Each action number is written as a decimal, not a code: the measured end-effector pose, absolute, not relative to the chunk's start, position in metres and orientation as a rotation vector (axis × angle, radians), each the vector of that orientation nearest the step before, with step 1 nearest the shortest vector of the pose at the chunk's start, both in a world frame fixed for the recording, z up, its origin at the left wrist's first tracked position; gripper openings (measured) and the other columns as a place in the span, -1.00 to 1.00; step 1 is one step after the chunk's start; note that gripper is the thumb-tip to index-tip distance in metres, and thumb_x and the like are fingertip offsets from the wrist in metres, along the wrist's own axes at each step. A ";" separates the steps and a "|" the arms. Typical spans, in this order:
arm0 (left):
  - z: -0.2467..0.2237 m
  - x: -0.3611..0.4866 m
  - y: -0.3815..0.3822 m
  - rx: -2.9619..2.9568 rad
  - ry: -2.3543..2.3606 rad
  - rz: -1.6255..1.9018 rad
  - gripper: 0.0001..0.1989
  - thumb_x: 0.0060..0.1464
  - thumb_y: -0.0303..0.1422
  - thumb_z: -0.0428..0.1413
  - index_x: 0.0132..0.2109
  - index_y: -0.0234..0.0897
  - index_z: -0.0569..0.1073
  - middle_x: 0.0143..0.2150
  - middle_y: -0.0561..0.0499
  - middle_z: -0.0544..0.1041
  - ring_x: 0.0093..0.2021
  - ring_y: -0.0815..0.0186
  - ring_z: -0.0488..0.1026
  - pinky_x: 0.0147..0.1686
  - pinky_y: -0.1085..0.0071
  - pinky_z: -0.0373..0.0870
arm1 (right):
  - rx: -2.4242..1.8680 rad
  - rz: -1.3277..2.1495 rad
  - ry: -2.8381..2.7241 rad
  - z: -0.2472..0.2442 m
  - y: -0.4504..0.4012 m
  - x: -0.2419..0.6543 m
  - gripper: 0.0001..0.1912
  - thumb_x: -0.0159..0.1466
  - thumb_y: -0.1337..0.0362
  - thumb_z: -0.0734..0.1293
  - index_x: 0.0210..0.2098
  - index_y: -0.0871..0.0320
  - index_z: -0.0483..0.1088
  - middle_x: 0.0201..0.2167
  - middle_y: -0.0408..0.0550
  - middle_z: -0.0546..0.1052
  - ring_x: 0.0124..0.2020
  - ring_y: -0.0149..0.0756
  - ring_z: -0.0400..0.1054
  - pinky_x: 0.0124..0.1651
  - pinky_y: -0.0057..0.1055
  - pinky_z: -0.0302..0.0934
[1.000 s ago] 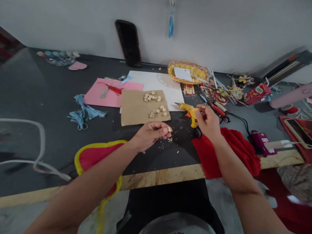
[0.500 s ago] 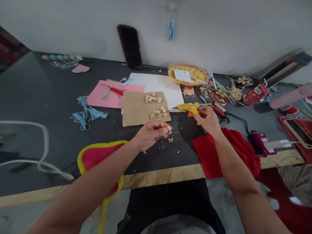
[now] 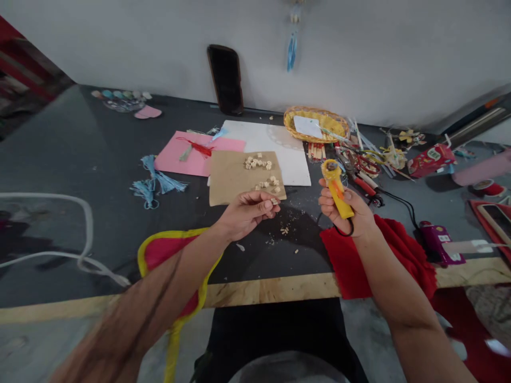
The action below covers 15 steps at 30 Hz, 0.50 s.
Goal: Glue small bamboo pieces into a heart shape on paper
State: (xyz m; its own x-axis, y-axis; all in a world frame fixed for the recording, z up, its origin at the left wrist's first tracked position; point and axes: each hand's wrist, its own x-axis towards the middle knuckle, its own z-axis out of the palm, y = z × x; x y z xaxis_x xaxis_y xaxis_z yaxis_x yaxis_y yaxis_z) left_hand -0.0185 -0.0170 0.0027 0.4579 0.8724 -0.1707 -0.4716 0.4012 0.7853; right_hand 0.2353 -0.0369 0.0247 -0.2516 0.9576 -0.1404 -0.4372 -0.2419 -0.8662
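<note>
My left hand (image 3: 253, 213) is closed, pinching a small pale wooden piece (image 3: 274, 201) between thumb and fingertips, just in front of the brown card (image 3: 227, 175). Two groups of little cream-coloured pieces lie on that card, an upper cluster (image 3: 257, 163) and a lower one (image 3: 268, 184). My right hand (image 3: 353, 210) is wrapped round the handle of a yellow glue gun (image 3: 338, 191), which stands upright above the desk with its back end towards me. Its nozzle is hidden. Loose bits (image 3: 285, 230) and crumbs lie on the dark desktop between my hands.
A wicker basket (image 3: 339, 137) stands at the back, scissors (image 3: 367, 164) and sticks beside it. Red cloth (image 3: 383, 255) lies under my right forearm. Blue tassels (image 3: 159, 181) and pink paper (image 3: 167, 157) are left. A phone (image 3: 226, 80) leans on the wall; a white cable (image 3: 85, 229) loops left.
My right hand has lifted the glue gun off its place by the tools and turned it from lying sideways to upright. My left hand still pinches the small piece. The view has shifted slightly.
</note>
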 end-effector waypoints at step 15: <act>0.007 -0.027 -0.009 0.775 0.689 1.002 -0.75 -0.26 -0.30 0.43 -0.40 -0.32 0.60 -0.43 0.01 0.58 -0.43 0.44 0.49 -0.42 0.57 0.42 | -0.923 1.429 -0.881 0.023 -0.042 0.220 -0.53 -0.07 0.20 0.53 -0.30 0.02 0.20 -0.35 -0.19 0.48 -0.57 -0.47 0.20 -0.53 -0.47 0.13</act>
